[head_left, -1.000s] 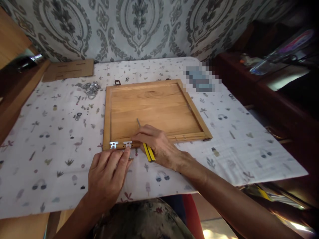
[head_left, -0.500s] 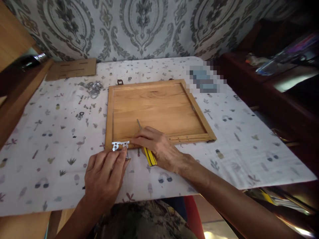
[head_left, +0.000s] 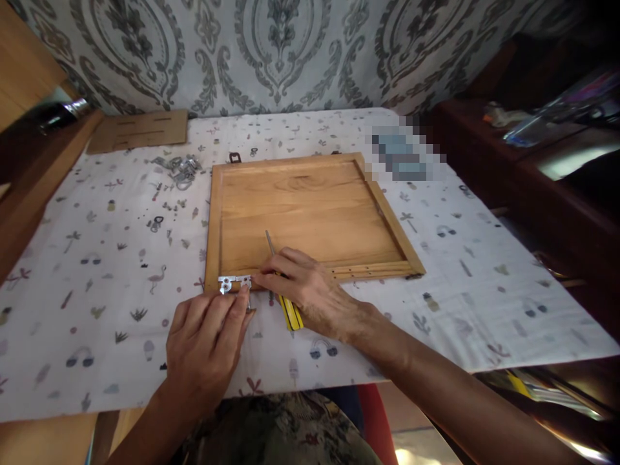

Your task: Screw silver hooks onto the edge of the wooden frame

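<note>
Left hand (head_left: 208, 342) is lying on the patterned cloth (head_left: 97, 290), fingers extended and close together, tips pressing on two small metal brackets (head_left: 235, 282) sitting at the near left corner of the wooden panel (head_left: 300, 206). Right hand (head_left: 310, 294) is curling its fingers around a yellow-handled screwdriver (head_left: 290, 314), shaft pointing away across the panel, fingertips touching the right-hand bracket

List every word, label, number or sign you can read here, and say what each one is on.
No readable text anywhere.
White patterned tablecloth: small printed pictures only, no words.
Yellow-and-black-handled screwdriver: no marking legible.
Square wooden framed panel: bare wood.
Pixelated patch beyond the panel: unreadable.
</note>
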{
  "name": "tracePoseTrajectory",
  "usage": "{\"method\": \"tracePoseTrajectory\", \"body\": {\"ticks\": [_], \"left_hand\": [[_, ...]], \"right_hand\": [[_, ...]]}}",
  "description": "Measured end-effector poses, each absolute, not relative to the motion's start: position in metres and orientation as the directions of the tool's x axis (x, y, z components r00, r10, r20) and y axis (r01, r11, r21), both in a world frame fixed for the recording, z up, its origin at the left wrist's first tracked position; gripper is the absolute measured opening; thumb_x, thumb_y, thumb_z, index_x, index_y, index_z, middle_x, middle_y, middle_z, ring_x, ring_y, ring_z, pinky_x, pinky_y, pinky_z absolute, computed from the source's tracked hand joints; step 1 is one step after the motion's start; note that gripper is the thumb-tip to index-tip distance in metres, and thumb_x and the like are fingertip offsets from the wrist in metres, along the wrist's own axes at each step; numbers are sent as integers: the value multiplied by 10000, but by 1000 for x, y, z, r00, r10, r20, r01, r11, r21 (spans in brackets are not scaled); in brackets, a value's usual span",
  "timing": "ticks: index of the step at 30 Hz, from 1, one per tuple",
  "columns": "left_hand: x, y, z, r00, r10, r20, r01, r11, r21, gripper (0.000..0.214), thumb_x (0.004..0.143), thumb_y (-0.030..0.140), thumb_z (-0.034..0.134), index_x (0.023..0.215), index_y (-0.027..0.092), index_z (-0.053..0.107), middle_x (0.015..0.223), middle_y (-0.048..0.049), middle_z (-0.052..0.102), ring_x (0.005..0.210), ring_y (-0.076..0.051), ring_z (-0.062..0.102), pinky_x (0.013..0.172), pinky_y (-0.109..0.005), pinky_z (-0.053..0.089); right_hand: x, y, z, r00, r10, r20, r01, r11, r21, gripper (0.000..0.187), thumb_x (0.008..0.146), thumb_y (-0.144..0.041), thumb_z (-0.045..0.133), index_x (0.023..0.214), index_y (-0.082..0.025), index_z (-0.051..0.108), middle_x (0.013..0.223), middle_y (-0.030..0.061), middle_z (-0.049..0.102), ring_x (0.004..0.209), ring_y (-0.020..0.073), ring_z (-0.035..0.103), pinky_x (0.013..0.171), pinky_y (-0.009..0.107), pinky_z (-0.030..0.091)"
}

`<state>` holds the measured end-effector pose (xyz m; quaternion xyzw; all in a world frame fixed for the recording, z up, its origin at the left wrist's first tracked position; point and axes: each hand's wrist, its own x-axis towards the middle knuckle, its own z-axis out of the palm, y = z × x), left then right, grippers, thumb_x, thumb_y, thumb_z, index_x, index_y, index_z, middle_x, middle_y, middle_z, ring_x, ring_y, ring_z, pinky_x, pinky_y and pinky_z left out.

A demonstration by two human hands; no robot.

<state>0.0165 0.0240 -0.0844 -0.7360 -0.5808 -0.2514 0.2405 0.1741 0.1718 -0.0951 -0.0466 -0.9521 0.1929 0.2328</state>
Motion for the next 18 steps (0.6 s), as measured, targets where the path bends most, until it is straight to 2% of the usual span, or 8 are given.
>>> {"method": "tracePoseTrajectory", "body": {"ticks": [12,18], "left_hand": [[17,24,-85,189,741,645,977,-205,-50,223,900,71,701,1115,19,672,868,-129,730,782,-250,579,669,-384,414],[17,23,-87,186,746,639,979,-198,-53,237,905,67,697,1136,24,664,873,-121,733,797,-251,586,674,-379,417]], "right_hand": [[173,170,-94,-887,182,424,25,936,-351,268,985,-81,459,1142,-111,675,1022,120,665,935,240,525,833,377,515],[171,168,-93,-901,172,399,30,941,-336,269,961,-58,509,1165,-123,672,1037,115,668,943,239,530,841,380,506]]}}
